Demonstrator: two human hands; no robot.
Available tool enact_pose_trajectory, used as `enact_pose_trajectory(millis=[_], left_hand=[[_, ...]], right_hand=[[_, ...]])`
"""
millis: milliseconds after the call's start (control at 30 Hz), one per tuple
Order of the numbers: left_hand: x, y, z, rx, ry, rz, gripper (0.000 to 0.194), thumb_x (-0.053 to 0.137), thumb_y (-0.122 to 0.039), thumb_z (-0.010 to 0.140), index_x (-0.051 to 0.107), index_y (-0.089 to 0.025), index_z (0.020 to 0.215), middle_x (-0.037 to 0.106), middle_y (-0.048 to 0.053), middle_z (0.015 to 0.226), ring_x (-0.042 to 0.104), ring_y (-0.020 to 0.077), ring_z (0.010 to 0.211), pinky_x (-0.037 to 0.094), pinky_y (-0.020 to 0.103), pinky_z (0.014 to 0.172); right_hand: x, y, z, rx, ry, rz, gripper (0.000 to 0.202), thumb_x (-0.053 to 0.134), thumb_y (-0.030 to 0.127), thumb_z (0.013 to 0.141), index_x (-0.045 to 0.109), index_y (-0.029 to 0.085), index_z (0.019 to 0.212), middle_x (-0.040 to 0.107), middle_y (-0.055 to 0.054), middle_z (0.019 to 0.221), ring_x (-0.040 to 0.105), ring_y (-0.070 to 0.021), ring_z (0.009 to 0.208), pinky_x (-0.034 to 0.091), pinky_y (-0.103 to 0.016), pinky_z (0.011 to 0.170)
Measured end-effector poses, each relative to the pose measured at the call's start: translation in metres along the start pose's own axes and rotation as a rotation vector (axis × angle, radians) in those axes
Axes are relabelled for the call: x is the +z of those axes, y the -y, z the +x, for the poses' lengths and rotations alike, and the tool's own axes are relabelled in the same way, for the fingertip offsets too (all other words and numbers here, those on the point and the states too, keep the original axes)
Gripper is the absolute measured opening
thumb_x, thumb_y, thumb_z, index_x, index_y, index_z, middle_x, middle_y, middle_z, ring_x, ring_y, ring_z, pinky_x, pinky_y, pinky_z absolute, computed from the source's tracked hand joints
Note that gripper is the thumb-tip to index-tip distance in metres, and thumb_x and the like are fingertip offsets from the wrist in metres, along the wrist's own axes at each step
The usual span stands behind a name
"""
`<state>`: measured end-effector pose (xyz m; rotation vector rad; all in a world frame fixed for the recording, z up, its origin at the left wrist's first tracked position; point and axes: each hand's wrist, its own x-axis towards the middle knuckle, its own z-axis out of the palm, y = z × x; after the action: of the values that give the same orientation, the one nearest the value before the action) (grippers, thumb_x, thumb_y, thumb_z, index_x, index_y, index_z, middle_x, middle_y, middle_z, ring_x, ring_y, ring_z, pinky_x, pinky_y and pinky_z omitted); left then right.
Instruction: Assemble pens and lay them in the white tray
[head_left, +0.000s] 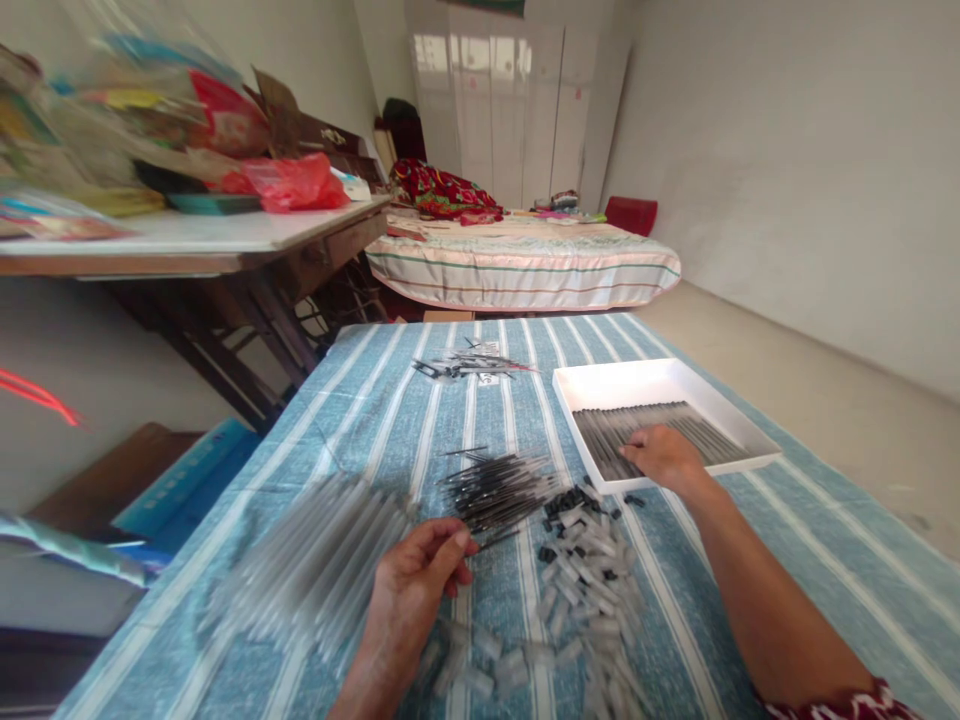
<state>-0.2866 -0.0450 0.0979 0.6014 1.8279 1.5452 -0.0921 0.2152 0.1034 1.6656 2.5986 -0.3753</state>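
My left hand point(416, 575) is closed in a pinch, and a thin dark pen refill point(498, 539) sticks out to the right of its fingertips. Just beyond it lies a pile of dark pen refills point(499, 490). To its left, a blurred row of translucent pen barrels point(322, 560) rests on the cloth. My right hand point(664, 458) reaches into a shallow white box point(615, 375), its fingers pinched on a pen in the row of grey pens point(697, 430). The fingertips partly hide that pen. Clear pen caps point(589, 570) and small black plugs point(574, 500) lie between the hands.
Blue-and-white striped cloth point(375, 400) covers the table. More thin dark parts point(472, 365) lie near its far edge. A cluttered white-topped desk point(247, 235) stands at the left, and a bed point(525, 260) is behind. A blue box point(187, 490) sits below on the left.
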Motion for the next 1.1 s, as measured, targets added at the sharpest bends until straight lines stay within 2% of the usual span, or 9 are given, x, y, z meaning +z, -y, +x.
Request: enact_pose_trajectory(millis=[233,333,400,467,600,700,900,1100], left_hand=[[0.002,0.004,0.0,0.015,-0.065,0.0,0.023,0.066,-0.036,0.068,0.063,-0.015,0.077,0.067,0.002,0.064,0.054,0.0124,0.049,0.04,0.023,0.046],[0.001,0.006,0.002,0.028,-0.093,0.046,0.021,0.065,-0.035,0.067,0.063,-0.016,0.075,0.066,0.001,0.062,0.055,0.0126,0.049,0.039,0.022,0.045],[-0.002,0.007,0.003,0.049,-0.105,0.103,0.02,0.064,-0.035,0.068,0.064,-0.016,0.075,0.065,0.0,0.061,0.055,0.0128,0.048,0.039,0.023,0.045],[-0.006,0.008,0.004,0.08,-0.109,0.174,0.019,0.064,-0.034,0.068,0.066,-0.016,0.076,0.063,-0.001,0.059,0.054,0.0129,0.047,0.04,0.023,0.046],[-0.019,0.009,0.005,0.168,-0.096,0.32,0.017,0.063,-0.033,0.069,0.069,-0.018,0.073,0.061,-0.002,0.055,0.054,0.0136,0.049,0.041,0.023,0.05],[-0.033,0.006,0.005,0.212,-0.17,0.378,0.017,0.063,-0.034,0.069,0.07,-0.019,0.073,0.063,-0.001,0.059,0.056,0.0152,0.054,0.042,0.023,0.052],[-0.054,-0.001,0.005,0.272,-0.271,0.571,0.016,0.06,-0.031,0.072,0.069,-0.019,0.076,0.066,0.0,0.065,0.059,0.0166,0.06,0.041,0.024,0.057],[-0.051,-0.004,0.002,0.301,-0.156,0.945,0.015,0.053,-0.024,0.077,0.064,-0.02,0.067,0.062,0.001,0.062,0.057,0.0165,0.059,0.035,0.025,0.057]], right_hand=[[0.0,0.0,-0.005,0.039,-0.023,-0.034,0.033,0.046,0.043,0.083,0.071,0.022,0.085,0.07,-0.009,0.081,0.064,-0.0256,0.079,0.038,-0.029,0.058],[-0.002,0.006,-0.017,0.035,-0.142,-0.054,0.035,0.043,0.044,0.085,0.07,0.021,0.085,0.07,-0.009,0.077,0.063,-0.0256,0.076,0.036,-0.029,0.056],[-0.002,0.015,-0.029,-0.051,-0.257,-0.002,0.034,0.043,0.044,0.085,0.07,0.022,0.082,0.069,-0.006,0.072,0.062,-0.0223,0.07,0.036,-0.027,0.056],[0.0,0.028,-0.045,-0.219,-0.295,0.122,0.032,0.044,0.042,0.085,0.069,0.022,0.079,0.067,-0.002,0.067,0.06,-0.0179,0.064,0.036,-0.025,0.057],[0.016,0.057,-0.072,-0.578,-0.19,0.237,0.027,0.046,0.034,0.087,0.068,0.021,0.076,0.067,0.0,0.068,0.059,-0.0148,0.064,0.038,-0.023,0.063],[0.031,0.072,-0.084,-0.744,-0.181,0.19,0.025,0.046,0.028,0.088,0.067,0.02,0.076,0.067,-0.002,0.071,0.06,-0.0165,0.07,0.037,-0.026,0.07],[0.049,0.079,-0.088,-0.845,-0.304,0.135,0.024,0.046,0.023,0.089,0.066,0.018,0.079,0.067,-0.003,0.072,0.06,-0.0181,0.07,0.036,-0.028,0.072],[0.058,0.079,-0.086,-0.862,-0.366,0.133,0.025,0.045,0.021,0.09,0.067,0.017,0.078,0.067,-0.004,0.072,0.06,-0.0179,0.069,0.037,-0.029,0.072]])
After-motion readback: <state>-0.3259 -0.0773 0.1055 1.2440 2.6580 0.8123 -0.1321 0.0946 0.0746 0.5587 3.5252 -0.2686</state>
